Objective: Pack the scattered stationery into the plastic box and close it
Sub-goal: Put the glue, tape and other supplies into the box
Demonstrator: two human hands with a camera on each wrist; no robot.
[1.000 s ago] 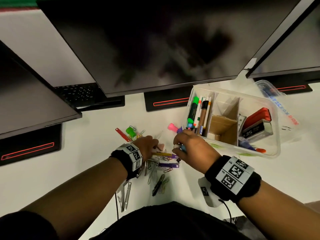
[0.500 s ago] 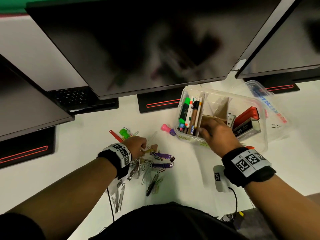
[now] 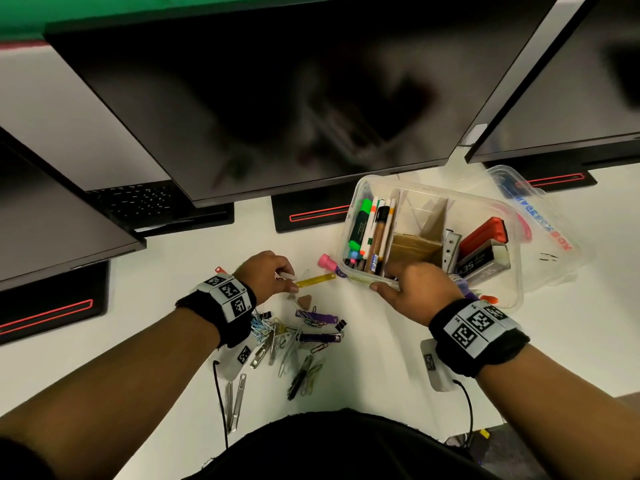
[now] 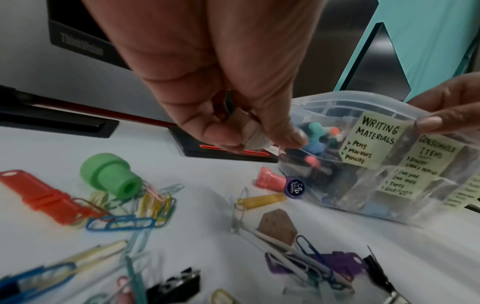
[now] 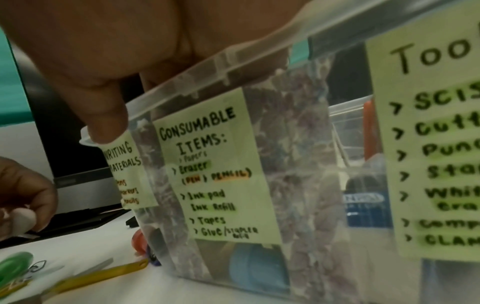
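Note:
The clear plastic box [image 3: 360, 190] stands open on the white desk, with pens in its left compartment and a stapler at the right. My right hand [image 3: 388, 282] grips its near wall, thumb [image 5: 106, 121] outside on the rim and fingers inside. My left hand [image 3: 287, 280] hovers just above the scattered pile and pinches a small white piece [image 4: 250, 133], also seen in the right wrist view [image 5: 22, 218]. On the desk lie a yellow tag [image 3: 315, 281], a pink stamp [image 3: 327, 262], a brown wedge [image 3: 304, 301], purple clips [image 3: 317, 317] and several paper clips [image 3: 263, 329].
The box's lid [image 3: 540, 216] lies behind and right of the box. Three dark monitors [image 3: 277, 98] overhang the back of the desk on black stands [image 3: 308, 216]. A green stamp [image 4: 111, 174] and a red tag [image 4: 39, 195] lie at the pile's left.
My right hand left the pile, reached into the box, then drew back to grip its near wall. My left hand stayed at the pile and now holds the white piece up.

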